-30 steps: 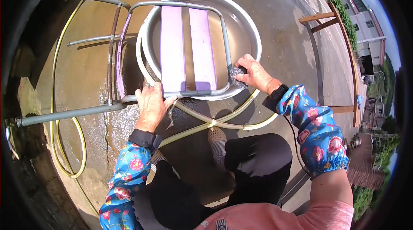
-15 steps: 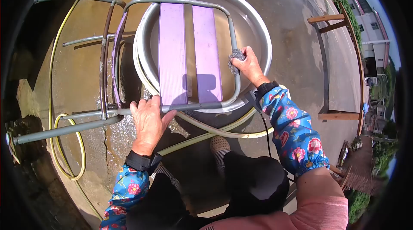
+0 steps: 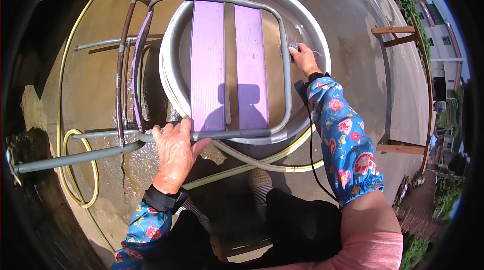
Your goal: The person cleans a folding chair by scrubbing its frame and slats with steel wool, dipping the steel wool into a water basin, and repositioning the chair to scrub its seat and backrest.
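We see the fingers of the right hand (image 3: 305, 59) bunched around a dark, glinting scrubber (image 3: 293, 48), mostly hidden by the grip, beside the right-hand tube of a metal chair frame (image 3: 286, 81); whether the scrubber touches the tube we cannot tell. The fingers of the left hand (image 3: 176, 151) curl over the frame's near tube, with the thumb stretched out along it toward the right.

Between the two hands we find two purple slats (image 3: 207, 63), running away from us inside the frame, a dark shadow across their near parts. The slatted section lies over a round metal basin (image 3: 325, 58) with water in it, while the rest of the frame reaches left above wet ground.

Further back along the arms, we note black cuffs (image 3: 159, 198) and blue flowered sleeves (image 3: 348, 131). A thick pale hose (image 3: 242, 161) curves around the basin and crosses itself near a woven shoe (image 3: 259, 178). Out to the left, we see a thin yellow hose (image 3: 61, 78) with a loop; far right stands a brown wooden frame (image 3: 427, 88).
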A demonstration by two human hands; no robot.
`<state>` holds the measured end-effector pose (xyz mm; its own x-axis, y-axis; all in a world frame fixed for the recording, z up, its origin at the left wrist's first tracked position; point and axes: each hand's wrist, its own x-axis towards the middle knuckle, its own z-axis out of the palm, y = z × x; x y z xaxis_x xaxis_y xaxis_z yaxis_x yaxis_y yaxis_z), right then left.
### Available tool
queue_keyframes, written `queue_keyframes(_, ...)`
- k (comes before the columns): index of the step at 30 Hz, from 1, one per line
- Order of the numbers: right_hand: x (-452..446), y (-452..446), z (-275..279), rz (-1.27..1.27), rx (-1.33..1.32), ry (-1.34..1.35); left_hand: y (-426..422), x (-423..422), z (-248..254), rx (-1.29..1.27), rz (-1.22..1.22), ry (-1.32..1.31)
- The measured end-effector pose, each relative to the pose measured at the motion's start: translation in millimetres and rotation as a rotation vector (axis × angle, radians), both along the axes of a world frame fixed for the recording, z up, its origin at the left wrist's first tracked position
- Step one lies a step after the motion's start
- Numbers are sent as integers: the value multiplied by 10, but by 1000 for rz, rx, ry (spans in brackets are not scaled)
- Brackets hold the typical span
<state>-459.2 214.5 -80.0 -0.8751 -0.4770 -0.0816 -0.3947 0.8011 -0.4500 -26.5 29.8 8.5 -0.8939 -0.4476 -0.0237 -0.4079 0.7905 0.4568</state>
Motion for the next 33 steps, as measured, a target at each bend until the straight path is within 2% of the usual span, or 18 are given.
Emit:
queue_keyframes(2, 76, 300, -240, 293, 260, 136, -20, -10, 3, 0, 14, -3)
queue_keyframes(3, 104, 380, -301, 362, 306, -19, -21, -13, 7, 4, 13, -21)
queue_keyframes(4, 188, 338, -127, 356, 308, -25, -1, -8, 8, 13, 6, -41)
queue_keyframes(6, 236, 228, 367, 30, -2, -596, 4, -10, -17, -1, 4, -26)
queue_keyframes(7, 205, 225, 480, -72, -254, -592, 8, -2, -29, -16, 11, -14)
queue_keyframes(8, 383, 130, 818, -88, -520, -643, 12, 0, -32, -12, 9, -15)
queue_keyframes(10, 611, 87, 1107, 213, -498, -374, 18, 0, -21, -47, 6, 4)
queue_keyframes(12, 941, 210, 1060, 638, -113, -41, 20, 17, -27, -39, 13, 16)
queue_keyframes(16, 1125, 269, 1123, 618, -14, -102, 6, 18, -17, -4, -7, 18)
queue_keyframes(20, 400, -372, 878, 482, -62, 161, 14, 26, -5, -37, -13, 5)
queue_keyframes(22, 227, -662, 818, 307, 34, 145, 11, 28, -21, -39, -4, 46)
queue_keyframes(25, 426, -454, 806, 255, 44, 43, 12, 39, -49, -57, 32, 71)
queue_keyframes(28, 1119, 177, 908, 245, 11, -158, 5, 58, -89, -61, 50, 80)
queue_keyframes(29, 1290, 404, 840, 276, -2, -131, 4, 50, -63, -43, 53, 73)
queue_keyframes(30, 1412, 446, 835, 172, -92, -336, -6, 45, -42, -50, 50, 74)
queue_keyframes(33, 1286, 314, 829, 159, -22, -246, 1, 43, -27, -79, 36, 105)
